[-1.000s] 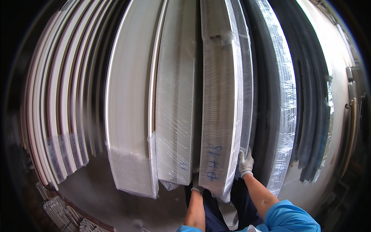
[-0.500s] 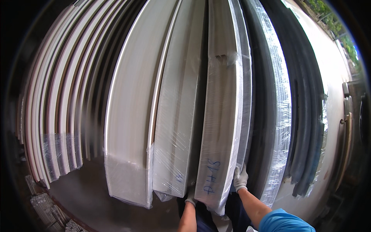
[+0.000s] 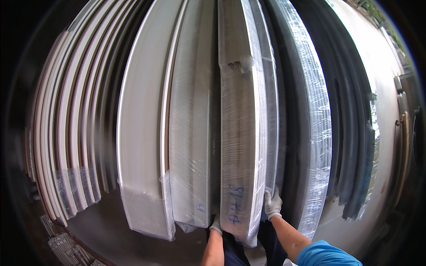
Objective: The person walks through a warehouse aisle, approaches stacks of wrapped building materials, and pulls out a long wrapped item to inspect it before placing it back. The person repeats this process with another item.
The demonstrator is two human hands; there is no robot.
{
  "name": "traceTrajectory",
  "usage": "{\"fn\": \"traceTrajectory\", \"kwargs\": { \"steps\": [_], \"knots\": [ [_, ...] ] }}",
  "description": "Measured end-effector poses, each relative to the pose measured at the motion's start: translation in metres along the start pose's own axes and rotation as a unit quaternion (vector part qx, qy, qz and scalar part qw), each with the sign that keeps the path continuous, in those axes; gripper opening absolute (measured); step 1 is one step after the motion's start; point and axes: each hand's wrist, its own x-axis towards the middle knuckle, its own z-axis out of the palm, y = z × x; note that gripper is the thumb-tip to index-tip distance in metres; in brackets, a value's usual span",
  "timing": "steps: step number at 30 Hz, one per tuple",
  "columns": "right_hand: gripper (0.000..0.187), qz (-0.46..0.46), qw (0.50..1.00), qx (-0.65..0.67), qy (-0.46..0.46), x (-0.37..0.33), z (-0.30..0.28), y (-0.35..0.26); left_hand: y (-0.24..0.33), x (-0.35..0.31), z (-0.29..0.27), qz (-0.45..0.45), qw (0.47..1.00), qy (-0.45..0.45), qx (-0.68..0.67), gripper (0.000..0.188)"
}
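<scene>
A long, pale bundle of flat profiles (image 3: 237, 177), wrapped in clear film with blue handwriting near its near end, runs away from me in the middle. My right hand (image 3: 273, 205), in a white glove, grips its right side close to that end, fingers pointing up along the edge. On the opposite side, my left hand (image 3: 216, 224), gloved too, presses at the lower left edge; its fingertips are mostly hidden behind the bundle. Another film-wrapped pale bundle (image 3: 191, 177) lies just left, a narrow dark gap between them.
Further left are a wide pale panel (image 3: 142, 133) and several thin white-and-brown strips (image 3: 62, 133). Dark profiles (image 3: 350, 146) and a shiny film-wrapped stack (image 3: 320, 133) lie to the right. Small bundled pieces (image 3: 66, 250) sit at lower left, on the grey floor (image 3: 106, 226).
The view has shifted slightly, and the middle bundle appears straighter and a little further left. Both hands stay at its near end, the left one a bit higher beside it.
</scene>
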Motion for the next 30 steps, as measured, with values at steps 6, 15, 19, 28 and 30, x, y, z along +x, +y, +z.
{"fn": "traceTrajectory", "kwargs": {
  "steps": [6, 15, 19, 28, 30],
  "knots": [
    [0.084, 0.018, 0.999, -0.006, -0.027, 0.011, -0.006, 0.02, -0.007, -0.017, 0.031, -0.035, 0.999, 0.013, -0.023, 0.062],
    [0.073, -0.01, 1.0, -0.018, -0.013, 0.016, -0.008, 0.038, -0.016, -0.024, 0.057, -0.07, 0.987, 0.051, -0.136, 0.064],
    [0.078, -0.005, 1.0, -0.009, -0.012, 0.016, -0.004, 0.04, -0.033, -0.003, 0.027, -0.193, 0.941, 0.017, -0.278, 0.065],
    [0.08, -0.016, 1.0, 0.008, -0.02, 0.02, 0.001, 0.047, -0.041, -0.004, 0.034, -0.059, 0.996, 0.011, -0.061, 0.077],
    [0.079, -0.016, 1.0, 0.007, -0.017, 0.018, 0.003, 0.046, -0.025, -0.014, 0.045, -0.094, 0.994, 0.029, -0.054, 0.08]
  ]
}}
